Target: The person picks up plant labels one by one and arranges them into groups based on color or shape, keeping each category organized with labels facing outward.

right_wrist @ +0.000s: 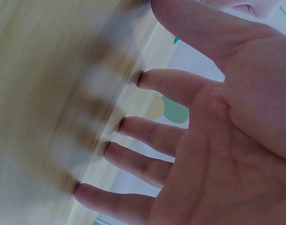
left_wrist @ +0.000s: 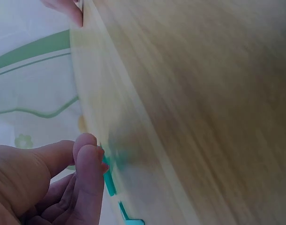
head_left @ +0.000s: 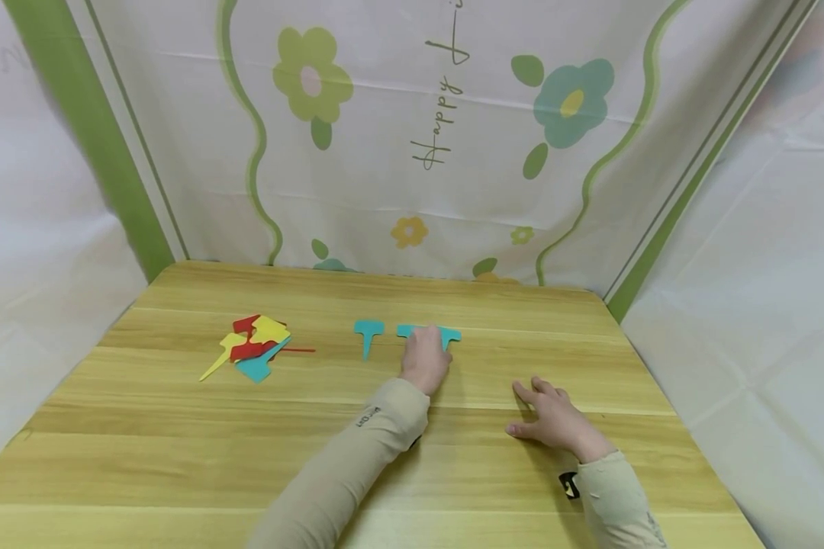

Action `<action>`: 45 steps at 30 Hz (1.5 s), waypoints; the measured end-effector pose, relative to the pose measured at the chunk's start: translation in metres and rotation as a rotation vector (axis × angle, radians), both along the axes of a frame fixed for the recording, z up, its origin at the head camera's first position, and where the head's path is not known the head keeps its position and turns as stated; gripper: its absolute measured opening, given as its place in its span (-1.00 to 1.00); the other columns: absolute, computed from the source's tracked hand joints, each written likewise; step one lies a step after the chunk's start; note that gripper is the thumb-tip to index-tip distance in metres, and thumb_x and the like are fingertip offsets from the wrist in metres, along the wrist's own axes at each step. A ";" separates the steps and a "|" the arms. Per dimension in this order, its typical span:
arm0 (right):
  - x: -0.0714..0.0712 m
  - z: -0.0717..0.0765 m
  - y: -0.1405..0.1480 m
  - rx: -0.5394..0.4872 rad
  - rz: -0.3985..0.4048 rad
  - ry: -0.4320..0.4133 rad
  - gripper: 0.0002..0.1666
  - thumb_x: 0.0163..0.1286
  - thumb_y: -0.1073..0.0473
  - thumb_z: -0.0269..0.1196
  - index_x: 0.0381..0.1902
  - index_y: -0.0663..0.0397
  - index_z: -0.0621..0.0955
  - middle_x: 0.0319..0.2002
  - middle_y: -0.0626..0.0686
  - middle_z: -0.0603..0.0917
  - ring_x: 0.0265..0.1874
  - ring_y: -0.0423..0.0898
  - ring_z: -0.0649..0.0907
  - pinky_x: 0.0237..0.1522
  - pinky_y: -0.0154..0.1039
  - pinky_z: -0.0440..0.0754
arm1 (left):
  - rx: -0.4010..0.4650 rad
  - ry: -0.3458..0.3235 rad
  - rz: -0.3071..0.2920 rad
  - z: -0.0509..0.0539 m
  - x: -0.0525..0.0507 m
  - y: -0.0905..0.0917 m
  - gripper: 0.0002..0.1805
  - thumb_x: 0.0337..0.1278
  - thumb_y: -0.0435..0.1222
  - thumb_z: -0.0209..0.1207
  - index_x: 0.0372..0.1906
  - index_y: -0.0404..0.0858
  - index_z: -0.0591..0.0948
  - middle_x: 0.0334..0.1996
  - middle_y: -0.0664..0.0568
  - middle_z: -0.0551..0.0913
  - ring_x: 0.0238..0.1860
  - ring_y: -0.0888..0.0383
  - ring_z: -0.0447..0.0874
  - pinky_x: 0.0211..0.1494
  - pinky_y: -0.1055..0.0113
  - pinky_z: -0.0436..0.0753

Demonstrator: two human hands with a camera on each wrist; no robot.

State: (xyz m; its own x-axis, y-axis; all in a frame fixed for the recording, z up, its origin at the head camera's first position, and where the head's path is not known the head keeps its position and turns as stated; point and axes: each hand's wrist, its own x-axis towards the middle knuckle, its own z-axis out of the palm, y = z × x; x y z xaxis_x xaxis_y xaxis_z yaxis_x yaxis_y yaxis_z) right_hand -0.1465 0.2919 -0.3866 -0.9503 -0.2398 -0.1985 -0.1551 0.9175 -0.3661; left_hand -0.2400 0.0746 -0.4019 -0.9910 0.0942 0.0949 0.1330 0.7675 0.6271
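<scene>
Left hand (head_left: pixel 426 360) curls over blue tags (head_left: pixel 452 335) toward the desk's (head_left: pixel 481 480) far edge — can't tell if pinching — right hand (head_left: pixel 558 419) spreads empty-fingered nearer the right edge; tags look light, flexible, best taken by broad heads.

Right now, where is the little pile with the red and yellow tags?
In the head view, the pile lies on the left side of the wooden table, to the left of a lone blue tag.
</scene>
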 end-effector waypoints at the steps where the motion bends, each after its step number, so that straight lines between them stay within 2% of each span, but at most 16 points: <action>1: 0.000 0.000 0.000 0.001 0.000 0.001 0.01 0.19 -0.13 0.42 0.42 0.30 0.31 0.35 0.59 0.11 0.22 0.65 0.16 0.09 0.46 0.28 | -0.005 0.000 -0.001 0.000 0.000 0.001 -0.76 0.11 -0.41 0.35 -0.61 -0.33 0.60 -0.70 0.00 0.49 -0.74 0.22 0.40 -0.70 0.44 0.41; 5: 0.000 -0.001 0.001 0.006 0.000 0.003 0.01 0.19 -0.14 0.42 0.42 0.30 0.31 0.35 0.59 0.11 0.22 0.65 0.16 0.09 0.46 0.27 | -0.007 0.013 -0.009 -0.002 -0.001 0.004 -0.74 0.10 -0.42 0.35 -0.63 -0.32 0.59 -0.70 0.00 0.50 -0.74 0.22 0.40 -0.69 0.44 0.43; 11: -0.001 -0.002 0.002 0.006 0.001 0.002 0.01 0.20 -0.15 0.40 0.43 0.29 0.30 0.36 0.58 0.10 0.24 0.63 0.15 0.09 0.46 0.27 | -0.028 0.051 -0.010 -0.004 -0.002 0.009 -0.89 0.08 -0.44 0.35 -0.44 -0.41 0.65 -0.63 -0.04 0.55 -0.69 0.21 0.45 -0.67 0.45 0.47; 13: 0.000 -0.003 0.002 0.002 -0.002 -0.003 0.00 0.21 -0.15 0.40 0.43 0.28 0.30 0.37 0.57 0.09 0.25 0.62 0.14 0.10 0.46 0.26 | -0.033 0.055 -0.006 -0.005 -0.002 0.010 -0.88 0.09 -0.45 0.33 -0.48 -0.38 0.63 -0.63 -0.02 0.52 -0.68 0.22 0.43 -0.68 0.45 0.44; 17: 0.000 -0.003 0.002 0.001 -0.004 -0.001 0.00 0.21 -0.14 0.41 0.43 0.28 0.31 0.37 0.56 0.09 0.25 0.63 0.13 0.10 0.46 0.25 | -0.039 0.043 -0.008 -0.006 -0.002 0.012 -0.71 0.11 -0.46 0.30 -0.66 -0.28 0.54 -0.70 0.02 0.45 -0.73 0.22 0.37 -0.72 0.45 0.40; 19: 0.000 -0.003 0.002 0.001 -0.004 0.000 0.01 0.20 -0.14 0.41 0.43 0.28 0.31 0.37 0.56 0.10 0.25 0.63 0.14 0.10 0.46 0.26 | -0.047 0.035 -0.008 -0.006 -0.002 0.012 -0.69 0.12 -0.45 0.31 -0.68 -0.27 0.53 -0.70 0.02 0.46 -0.73 0.22 0.37 -0.72 0.45 0.40; 24: 0.000 -0.003 0.000 0.003 -0.002 0.000 0.01 0.20 -0.16 0.40 0.43 0.27 0.31 0.37 0.56 0.10 0.25 0.63 0.14 0.10 0.45 0.27 | -0.070 0.039 -0.013 -0.007 -0.002 0.012 -0.84 0.09 -0.39 0.37 -0.50 -0.39 0.68 -0.64 -0.04 0.55 -0.70 0.22 0.43 -0.69 0.45 0.43; 27: 0.001 -0.003 0.000 0.002 0.002 0.008 0.00 0.20 -0.15 0.41 0.42 0.28 0.32 0.37 0.56 0.11 0.24 0.62 0.15 0.09 0.45 0.28 | -0.076 0.049 -0.028 -0.007 -0.002 0.011 -0.82 0.07 -0.34 0.41 -0.39 -0.43 0.72 -0.65 -0.03 0.56 -0.72 0.24 0.42 -0.70 0.47 0.43; 30: 0.001 -0.003 0.002 0.003 0.007 0.017 -0.01 0.20 -0.15 0.41 0.42 0.29 0.33 0.36 0.57 0.12 0.24 0.62 0.16 0.09 0.44 0.28 | -0.071 0.062 -0.059 -0.005 -0.001 0.010 -0.79 0.08 -0.30 0.42 -0.42 -0.41 0.73 -0.72 0.02 0.50 -0.75 0.27 0.38 -0.70 0.50 0.40; 33: 0.000 -0.003 0.002 0.016 0.022 0.024 0.00 0.21 -0.16 0.40 0.41 0.30 0.32 0.35 0.58 0.13 0.23 0.62 0.17 0.07 0.44 0.30 | -0.082 0.087 -0.119 0.000 0.003 0.000 -0.71 0.10 -0.27 0.41 -0.59 -0.34 0.65 -0.79 0.09 0.41 -0.79 0.30 0.31 -0.71 0.51 0.37; 35: -0.002 -0.003 0.003 0.026 0.033 0.025 0.00 0.21 -0.17 0.39 0.41 0.31 0.32 0.35 0.58 0.13 0.22 0.63 0.17 0.06 0.44 0.31 | -0.102 0.118 -0.162 0.003 0.005 -0.011 -0.60 0.11 -0.25 0.40 -0.71 -0.27 0.51 -0.80 0.13 0.31 -0.78 0.32 0.22 -0.72 0.51 0.30; 38: -0.004 -0.002 0.003 0.030 0.050 0.021 0.01 0.22 -0.18 0.39 0.41 0.32 0.32 0.35 0.59 0.12 0.22 0.64 0.16 0.06 0.44 0.31 | -0.131 0.144 -0.213 0.008 0.007 -0.033 -0.48 0.10 -0.22 0.41 -0.74 -0.18 0.33 -0.78 0.16 0.20 -0.77 0.32 0.09 -0.74 0.51 0.19; 40: -0.004 -0.002 0.003 0.030 0.057 0.018 0.01 0.21 -0.18 0.39 0.41 0.33 0.32 0.34 0.60 0.12 0.21 0.65 0.16 0.07 0.44 0.31 | -0.141 0.155 -0.227 0.011 0.007 -0.050 -0.50 0.09 -0.22 0.42 -0.72 -0.18 0.34 -0.75 0.15 0.20 -0.75 0.31 0.07 -0.72 0.50 0.16; 43: -0.003 -0.002 0.003 0.037 0.065 0.023 0.02 0.21 -0.18 0.39 0.40 0.34 0.32 0.33 0.61 0.13 0.20 0.67 0.17 0.06 0.44 0.31 | -0.144 0.179 -0.240 0.013 0.006 -0.076 -0.60 0.07 -0.24 0.43 -0.67 -0.23 0.45 -0.70 0.11 0.33 -0.71 0.29 0.14 -0.69 0.48 0.23; 45: -0.003 -0.002 0.004 0.047 0.069 0.034 0.01 0.20 -0.19 0.39 0.40 0.35 0.33 0.32 0.61 0.14 0.19 0.67 0.19 0.04 0.44 0.34 | -0.169 0.201 -0.236 0.015 0.006 -0.093 -0.70 0.06 -0.23 0.43 -0.54 -0.32 0.59 -0.59 0.01 0.52 -0.64 0.24 0.37 -0.62 0.43 0.41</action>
State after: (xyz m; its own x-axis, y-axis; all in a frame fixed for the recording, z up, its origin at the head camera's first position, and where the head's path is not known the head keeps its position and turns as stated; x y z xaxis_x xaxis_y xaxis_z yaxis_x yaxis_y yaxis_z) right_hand -0.1500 0.2964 -0.3889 -0.9383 -0.2961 -0.1786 -0.2302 0.9203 -0.3162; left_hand -0.2338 -0.0186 -0.3866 -0.9031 0.3497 0.2493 0.4271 0.7915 0.4371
